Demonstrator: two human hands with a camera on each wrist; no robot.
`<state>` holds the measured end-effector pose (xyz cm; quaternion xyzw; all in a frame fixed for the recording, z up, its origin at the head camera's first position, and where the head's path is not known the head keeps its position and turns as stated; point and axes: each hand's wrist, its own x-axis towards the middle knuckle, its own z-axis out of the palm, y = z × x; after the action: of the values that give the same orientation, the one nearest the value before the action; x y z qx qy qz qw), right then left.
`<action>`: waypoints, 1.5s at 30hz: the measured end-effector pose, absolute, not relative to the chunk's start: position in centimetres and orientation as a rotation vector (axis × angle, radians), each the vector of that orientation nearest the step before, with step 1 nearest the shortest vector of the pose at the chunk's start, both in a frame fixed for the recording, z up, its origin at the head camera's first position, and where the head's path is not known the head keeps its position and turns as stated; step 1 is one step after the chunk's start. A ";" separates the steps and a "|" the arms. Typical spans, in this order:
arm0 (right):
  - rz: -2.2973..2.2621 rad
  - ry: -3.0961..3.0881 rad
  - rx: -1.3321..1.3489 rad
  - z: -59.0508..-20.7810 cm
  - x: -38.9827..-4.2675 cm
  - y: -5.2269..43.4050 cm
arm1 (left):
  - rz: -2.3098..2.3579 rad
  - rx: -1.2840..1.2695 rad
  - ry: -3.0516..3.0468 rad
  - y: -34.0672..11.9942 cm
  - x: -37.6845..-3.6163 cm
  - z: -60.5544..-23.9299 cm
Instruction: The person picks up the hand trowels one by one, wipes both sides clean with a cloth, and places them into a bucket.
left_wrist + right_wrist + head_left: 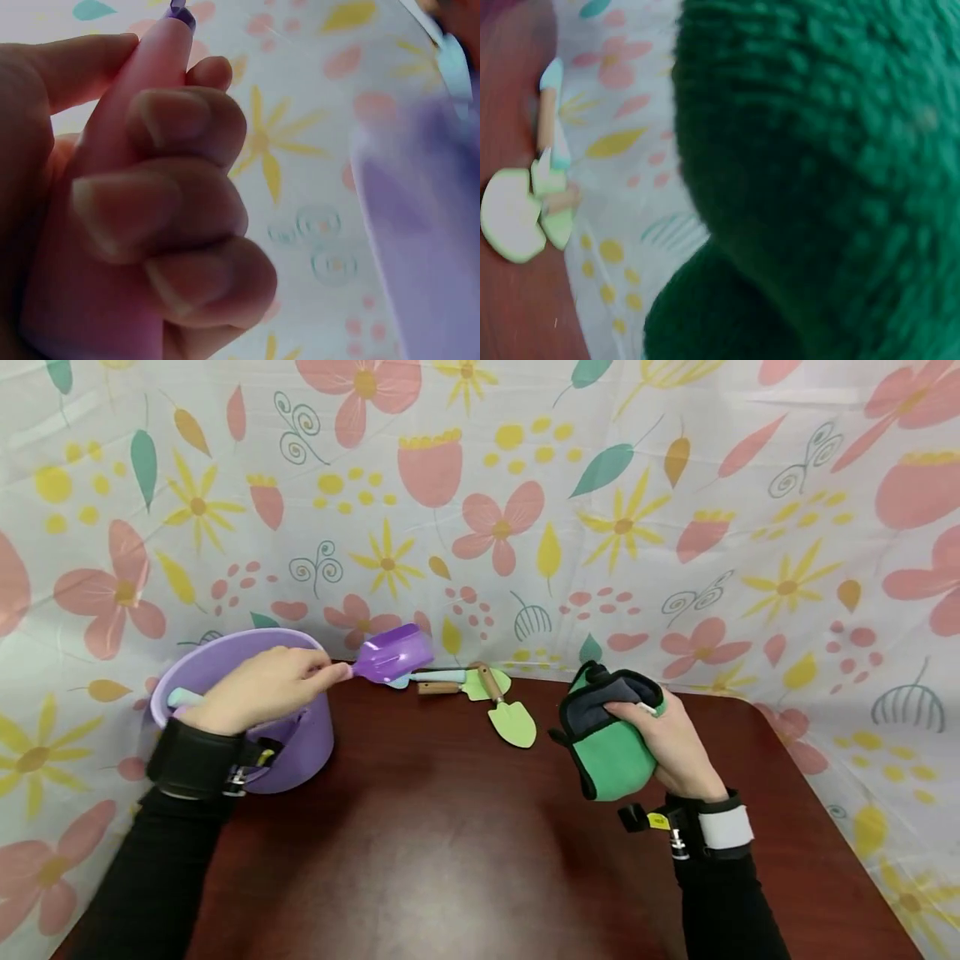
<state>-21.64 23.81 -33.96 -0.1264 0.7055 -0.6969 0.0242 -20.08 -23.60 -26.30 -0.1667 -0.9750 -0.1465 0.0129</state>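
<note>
Left hand (258, 689) curled round the handle of a purple scoop (392, 653), held just over the bucket (300, 752) at far left. Right hand (675, 743) clenched on a green glove (611, 752), lifted off the table (450, 827) right of centre. Best to keep the scoop level and the grip far back on the handle, probably. Scoop looks like glossy hard plastic, rounded bowl. Glove fuzzy, soft, dark-lined cuff. Pale green trowels (510, 718) with wooden handles lying flat at the far edge.
</note>
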 end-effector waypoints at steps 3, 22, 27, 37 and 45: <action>-2.051 2.298 -0.314 -34.5 -21.2 25.1 | -0.382 -0.507 -3.062 -25.9 -19.8 -25.5; -1.503 2.837 -0.290 -40.2 -19.7 29.6 | -0.260 -0.365 -3.237 -36.5 -19.1 -25.9; -1.449 2.866 -0.289 -41.0 -19.6 29.7 | -0.159 -0.411 -3.268 -36.9 -19.5 -26.6; -1.312 2.927 -0.261 -42.6 -20.0 29.4 | -0.068 -0.363 -3.301 -36.8 -20.5 -27.1; -1.302 2.916 -0.263 -43.6 -20.7 28.8 | 0.089 -0.382 -3.290 -35.6 -21.5 -27.0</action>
<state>-20.70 28.82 -43.63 -0.0819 0.9096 -0.4061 -0.0315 -21.46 -35.57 -26.96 -0.1148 -0.9893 0.0267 -0.0859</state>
